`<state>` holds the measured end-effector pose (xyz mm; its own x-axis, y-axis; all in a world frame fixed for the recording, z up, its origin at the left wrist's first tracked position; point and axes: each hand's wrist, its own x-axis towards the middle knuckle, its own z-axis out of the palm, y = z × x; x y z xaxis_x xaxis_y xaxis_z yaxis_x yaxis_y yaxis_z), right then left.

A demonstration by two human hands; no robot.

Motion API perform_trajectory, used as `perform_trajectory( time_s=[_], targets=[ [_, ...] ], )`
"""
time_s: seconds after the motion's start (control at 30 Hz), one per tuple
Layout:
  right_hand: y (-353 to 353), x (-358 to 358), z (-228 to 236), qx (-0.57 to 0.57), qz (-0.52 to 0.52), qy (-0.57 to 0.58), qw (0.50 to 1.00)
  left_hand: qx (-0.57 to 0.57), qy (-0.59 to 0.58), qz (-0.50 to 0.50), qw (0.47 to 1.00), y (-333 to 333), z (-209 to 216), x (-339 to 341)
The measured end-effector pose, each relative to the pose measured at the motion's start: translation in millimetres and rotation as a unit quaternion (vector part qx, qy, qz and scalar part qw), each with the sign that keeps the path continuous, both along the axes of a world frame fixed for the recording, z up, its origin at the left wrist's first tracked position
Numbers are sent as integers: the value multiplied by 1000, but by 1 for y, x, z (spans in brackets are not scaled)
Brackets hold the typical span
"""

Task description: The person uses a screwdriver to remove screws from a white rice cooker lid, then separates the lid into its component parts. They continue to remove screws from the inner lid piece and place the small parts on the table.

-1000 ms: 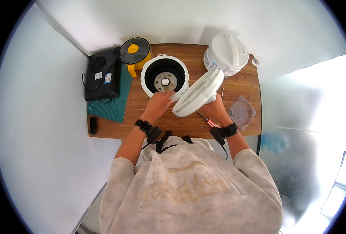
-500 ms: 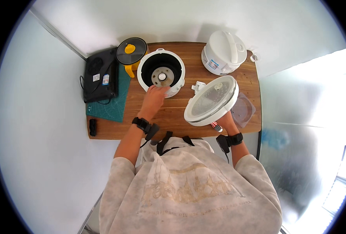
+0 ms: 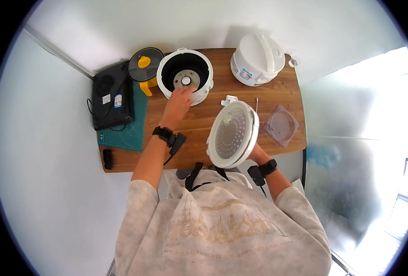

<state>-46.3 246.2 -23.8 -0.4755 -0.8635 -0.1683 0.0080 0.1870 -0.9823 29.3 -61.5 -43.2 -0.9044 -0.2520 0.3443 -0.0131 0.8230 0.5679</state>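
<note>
My left hand (image 3: 178, 105) is at the near rim of an open white rice cooker body (image 3: 206, 94), its fingers curled over the edge. Inside that body are dark walls and a round metal heating plate (image 3: 186, 80) with a raised centre. My right hand (image 3: 259, 154) grips the cooker's round white lid (image 3: 233, 133) from behind, so most of its fingers are hidden. The lid is tilted steeply above the table's front edge, its perforated inner side showing. Beyond the lid lie a small white plastic part (image 3: 229, 100) and a thin metal rod (image 3: 257, 105), whose lower end is hidden.
A closed white rice cooker (image 3: 258, 62) stands at the back right, a clear plastic tray (image 3: 281, 126) nearer me. On the left are a yellow-handled pot with a dark lid (image 3: 146, 64), a black appliance (image 3: 113, 96), a green cutting mat (image 3: 138, 119) and a small black object (image 3: 107, 158).
The lid has moved left and toward me in my right hand and turned more upright. The thin rod has come into sight behind it. My left hand stays at the cooker's rim.
</note>
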Motion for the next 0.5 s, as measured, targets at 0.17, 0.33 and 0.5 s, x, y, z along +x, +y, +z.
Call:
perform_trajectory(
  time_s=[0.17, 0.33, 0.5],
  targets=[
    [-10, 17, -40, -5, 20, -138, 990, 100, 2, 77, 992, 31, 31, 42],
    [-28, 31, -81, -7, 36, -306, 951, 432, -259, 151, 850, 28, -17, 106],
    [-32, 41, -107, 11, 62, -434, 899, 532, -343, 84, 769, 36, -30, 130]
  ],
)
